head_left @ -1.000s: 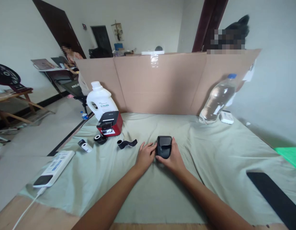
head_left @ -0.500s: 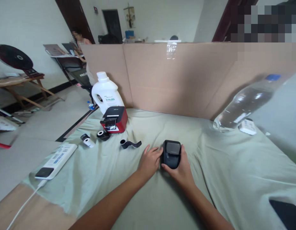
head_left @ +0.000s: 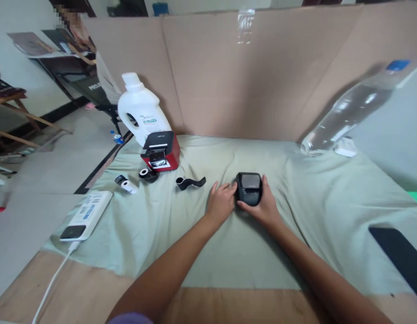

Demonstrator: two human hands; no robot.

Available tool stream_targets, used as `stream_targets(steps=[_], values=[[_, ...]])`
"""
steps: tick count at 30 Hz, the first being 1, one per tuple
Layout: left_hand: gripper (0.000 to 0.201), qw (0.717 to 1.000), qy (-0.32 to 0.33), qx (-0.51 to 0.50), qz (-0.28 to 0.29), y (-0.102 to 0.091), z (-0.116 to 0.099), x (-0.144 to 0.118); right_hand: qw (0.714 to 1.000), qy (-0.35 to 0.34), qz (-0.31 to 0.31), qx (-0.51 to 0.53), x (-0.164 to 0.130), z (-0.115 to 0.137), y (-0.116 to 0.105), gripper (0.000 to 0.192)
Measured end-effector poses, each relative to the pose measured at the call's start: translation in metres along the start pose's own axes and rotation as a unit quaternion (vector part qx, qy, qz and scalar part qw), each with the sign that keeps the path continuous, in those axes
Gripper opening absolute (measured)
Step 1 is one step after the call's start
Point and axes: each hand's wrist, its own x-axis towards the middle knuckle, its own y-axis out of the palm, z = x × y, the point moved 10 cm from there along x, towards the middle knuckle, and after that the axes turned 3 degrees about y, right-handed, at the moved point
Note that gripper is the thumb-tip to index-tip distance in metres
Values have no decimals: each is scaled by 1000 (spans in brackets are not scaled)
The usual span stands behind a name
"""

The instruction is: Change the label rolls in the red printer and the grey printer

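Small black plastic box-shaped printer sits just right of the frame's centre on the pale green cloth, its long axis running from you toward the cardboard wall, its glossy lid panel facing up at the far end. Your right hand cups it from the near and right side, thumb at the near corner and fingers up along the right flank, so the grip is wrapped about the casing. Your left hand lies flat on the cloth with its fingertips touching the printer's left edge, not closed on anything.

You have open cloth on the right of the printer as far as the clear plastic water bottle leaning at the upper right, and open cloth in front of you down to the bare wooden table edge at the bottom. The brown corrugated cardboard wall closes off the far side.

To the left, near your left hand, lies a curled black strap. Further left stand a red and black box-shaped printer and, behind it, a white plastic jug. A black roll and a small white paper roll lie just in front of those. A white power strip lies at the cloth's left edge, and a flat black slab lies at the lower right.
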Motion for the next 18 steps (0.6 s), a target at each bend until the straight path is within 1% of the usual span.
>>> stream_targets(steps=[7,14,18], values=[[50,998,5,55,-21,-1,0,-1,999,-28,-10,26,0,4,1,135],[54,996,27,78,-37,-3,-11,-8,998,-42,-6,54,-3,9,-1,129],[56,995,34,83,-37,-4,-12,-11,997,-52,-7,61,-4,11,-3,123]])
